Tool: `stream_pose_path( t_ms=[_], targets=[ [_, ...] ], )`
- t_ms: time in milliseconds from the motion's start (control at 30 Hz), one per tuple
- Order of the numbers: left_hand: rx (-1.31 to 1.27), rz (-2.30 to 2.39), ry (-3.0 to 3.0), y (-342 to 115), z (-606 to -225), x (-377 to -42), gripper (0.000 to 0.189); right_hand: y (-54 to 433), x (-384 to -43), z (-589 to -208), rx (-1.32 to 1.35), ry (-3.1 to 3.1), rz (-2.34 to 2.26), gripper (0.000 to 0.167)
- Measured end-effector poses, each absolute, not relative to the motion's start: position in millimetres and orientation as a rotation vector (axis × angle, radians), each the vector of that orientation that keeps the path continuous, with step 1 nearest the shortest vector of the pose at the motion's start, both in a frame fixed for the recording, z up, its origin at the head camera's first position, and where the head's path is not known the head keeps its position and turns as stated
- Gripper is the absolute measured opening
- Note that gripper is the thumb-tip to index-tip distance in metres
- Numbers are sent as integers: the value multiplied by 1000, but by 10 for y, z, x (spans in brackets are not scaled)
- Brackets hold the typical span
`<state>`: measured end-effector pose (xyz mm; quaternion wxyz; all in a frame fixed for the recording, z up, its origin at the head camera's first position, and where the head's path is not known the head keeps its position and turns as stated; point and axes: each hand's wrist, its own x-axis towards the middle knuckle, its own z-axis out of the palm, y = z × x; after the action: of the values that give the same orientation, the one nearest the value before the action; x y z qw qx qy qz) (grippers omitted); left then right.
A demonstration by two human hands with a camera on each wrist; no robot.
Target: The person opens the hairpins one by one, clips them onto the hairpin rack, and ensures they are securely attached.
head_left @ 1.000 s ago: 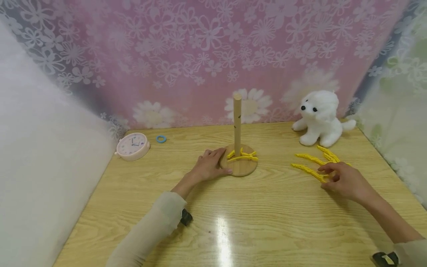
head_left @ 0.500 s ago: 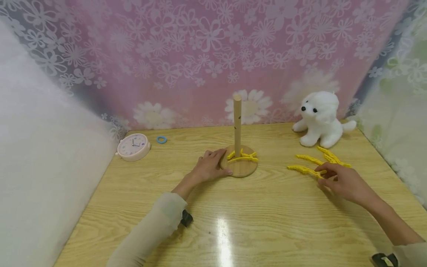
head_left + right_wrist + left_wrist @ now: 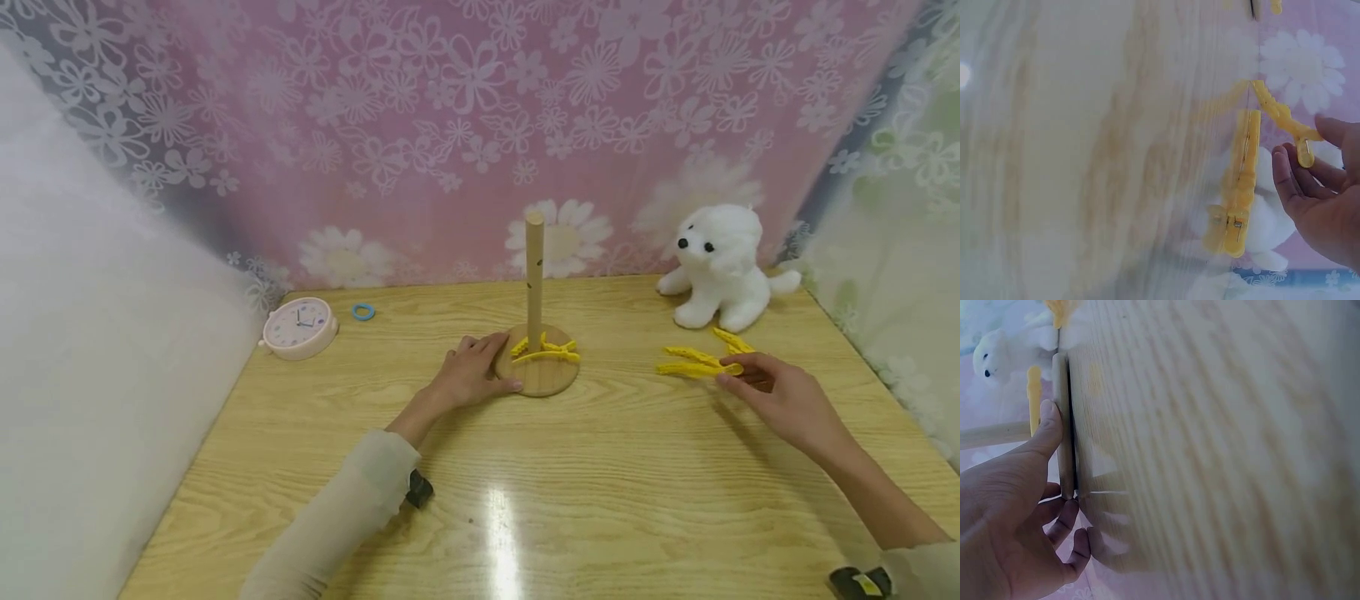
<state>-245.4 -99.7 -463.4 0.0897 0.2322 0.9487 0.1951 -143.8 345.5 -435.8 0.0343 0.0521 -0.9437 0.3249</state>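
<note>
My left hand (image 3: 468, 375) grips the rim of a wooden stand's round base (image 3: 546, 383), thumb on top and fingers at the edge. From the base rises an upright wooden rod (image 3: 534, 279). Yellow clips (image 3: 551, 356) lie on the base around the rod's foot. On the right, my right hand (image 3: 787, 400) pinches a long yellow clip (image 3: 1282, 115) by its handle end, its tip pointing left and low over the table. Another yellow clip (image 3: 1241, 187) lies on the table beside that hand. One more clip (image 3: 731, 340) is partly hidden behind the fingers.
A white plush dog (image 3: 716, 267) sits at the back right, just behind the clips. At the back left lie a pink alarm clock (image 3: 300, 327) and a small blue ring (image 3: 363, 312). Floral curtain (image 3: 465, 150) hangs behind the wood-grain table (image 3: 465, 533).
My right hand has taken the front clip by its end, turned it and raised it slightly, shifting a little upward. The left hand stays on the base.
</note>
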Motion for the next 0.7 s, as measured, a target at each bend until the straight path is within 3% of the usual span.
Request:
stream_pose_path(
  t_ms=[200,700],
  targets=[
    [688,579,2824,-998,-4633,-2458,94,3483,-1442,-4321,194,-2919,953,49],
    [698,579,2829,-1004,-4647,-2460,94,3361,-1466,-4305,191,-2736,1047,28]
  ],
)
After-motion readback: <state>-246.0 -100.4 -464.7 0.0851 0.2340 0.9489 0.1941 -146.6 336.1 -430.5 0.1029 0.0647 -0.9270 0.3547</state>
